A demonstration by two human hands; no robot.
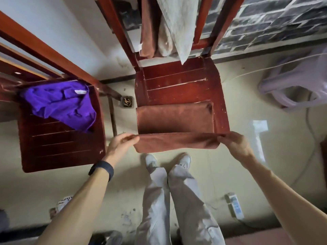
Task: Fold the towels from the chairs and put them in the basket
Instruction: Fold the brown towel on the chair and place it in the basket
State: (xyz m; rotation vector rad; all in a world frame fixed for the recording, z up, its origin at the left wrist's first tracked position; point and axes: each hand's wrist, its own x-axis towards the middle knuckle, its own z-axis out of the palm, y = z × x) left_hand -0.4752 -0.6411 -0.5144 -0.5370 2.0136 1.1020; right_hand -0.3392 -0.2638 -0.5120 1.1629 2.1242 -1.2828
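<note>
A brown towel point(175, 121) lies on the front of the middle wooden chair's seat point(178, 82), and its near part hangs over the seat's front edge. My left hand point(120, 143) pinches the towel's near left corner. My right hand point(235, 144) pinches the near right corner. The edge between them is held taut. Over this chair's backrest hang another brown towel point(147, 32) and a pale beige towel point(178, 23). A crumpled purple towel point(60, 103) lies on the left chair point(60, 149). A pale plastic basket point(297, 87) stands on the floor at the right.
My legs and white shoes point(168, 163) stand just in front of the middle chair. A white power strip point(234, 206) with a cable lies on the floor at the lower right. A floor drain point(127, 102) sits between the chairs. A grey brick-pattern wall runs behind at the top right.
</note>
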